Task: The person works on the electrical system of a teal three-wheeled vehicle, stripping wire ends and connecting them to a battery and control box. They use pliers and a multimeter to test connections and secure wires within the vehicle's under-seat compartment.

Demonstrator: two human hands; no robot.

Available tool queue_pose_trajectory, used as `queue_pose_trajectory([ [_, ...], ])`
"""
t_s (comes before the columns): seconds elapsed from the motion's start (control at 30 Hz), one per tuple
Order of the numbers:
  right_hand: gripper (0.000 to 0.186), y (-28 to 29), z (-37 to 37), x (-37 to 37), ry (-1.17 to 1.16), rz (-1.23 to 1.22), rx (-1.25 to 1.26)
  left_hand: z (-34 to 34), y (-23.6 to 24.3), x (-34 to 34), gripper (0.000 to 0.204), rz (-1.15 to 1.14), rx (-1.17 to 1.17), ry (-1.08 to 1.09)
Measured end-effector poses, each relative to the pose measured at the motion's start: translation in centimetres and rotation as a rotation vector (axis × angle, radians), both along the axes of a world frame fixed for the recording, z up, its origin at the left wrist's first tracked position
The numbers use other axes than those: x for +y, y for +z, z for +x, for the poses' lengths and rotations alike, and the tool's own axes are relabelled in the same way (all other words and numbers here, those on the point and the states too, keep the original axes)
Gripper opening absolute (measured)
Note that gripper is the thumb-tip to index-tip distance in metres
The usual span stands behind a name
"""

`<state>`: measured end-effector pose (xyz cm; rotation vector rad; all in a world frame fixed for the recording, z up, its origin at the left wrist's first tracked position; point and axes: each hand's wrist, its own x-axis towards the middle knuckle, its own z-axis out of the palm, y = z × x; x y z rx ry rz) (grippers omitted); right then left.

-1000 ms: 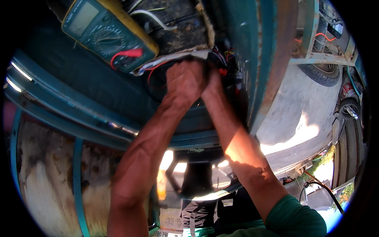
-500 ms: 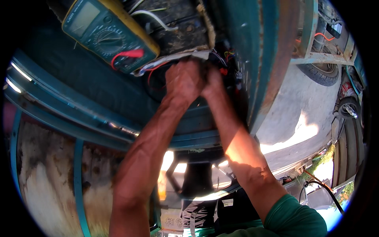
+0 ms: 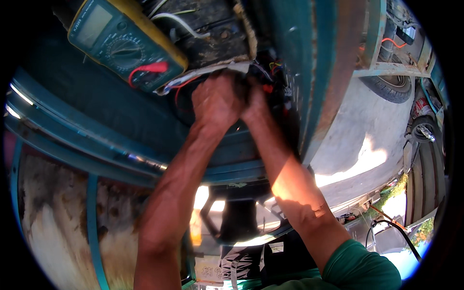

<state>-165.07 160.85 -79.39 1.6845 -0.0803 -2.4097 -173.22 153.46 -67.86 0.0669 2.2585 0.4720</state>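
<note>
My left hand (image 3: 216, 100) is closed, knuckles up, at the near edge of a dark, dirty box (image 3: 217, 41). Pressed close beside it, my right hand (image 3: 253, 102) is curled inward, its fingers in shadow and blurred. Both meet at something dark that I cannot make out. Thin red wires (image 3: 182, 87) run out to the left of my left hand. Beyond my right hand lies a tangle of coloured wires (image 3: 274, 69) with a red connector (image 3: 267, 88). A green multimeter with a yellow edge (image 3: 108, 31) leans at the upper left, a red test lead (image 3: 153, 67) lying across it.
A teal metal frame (image 3: 232, 171) surrounds the cavity, with a rusty-edged upright panel (image 3: 321, 92) to the right. Loose pale cables (image 3: 181, 24) lie on the box. Past the panel are concrete ground (image 3: 348, 140) and a tyre (image 3: 389, 89). A stained board (image 3: 53, 212) fills the lower left.
The whole view has shifted slightly, so the multimeter, box and hands sit a little farther left. Both hands stay together at the same spot by the box.
</note>
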Motion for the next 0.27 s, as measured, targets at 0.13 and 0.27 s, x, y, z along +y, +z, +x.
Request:
queue_pose_trajectory([
  [0.13, 0.032, -1.2, 0.7, 0.3, -0.045, -0.036, 0.163, 0.2, 0.4, -0.2, 0.035, 0.039, 0.011, 0.040],
  [0.27, 0.036, 0.0, -0.4, -0.3, -0.037, 0.097, 0.059, 0.0, 0.7, -0.3, 0.038, 0.032, -0.019, 0.043],
])
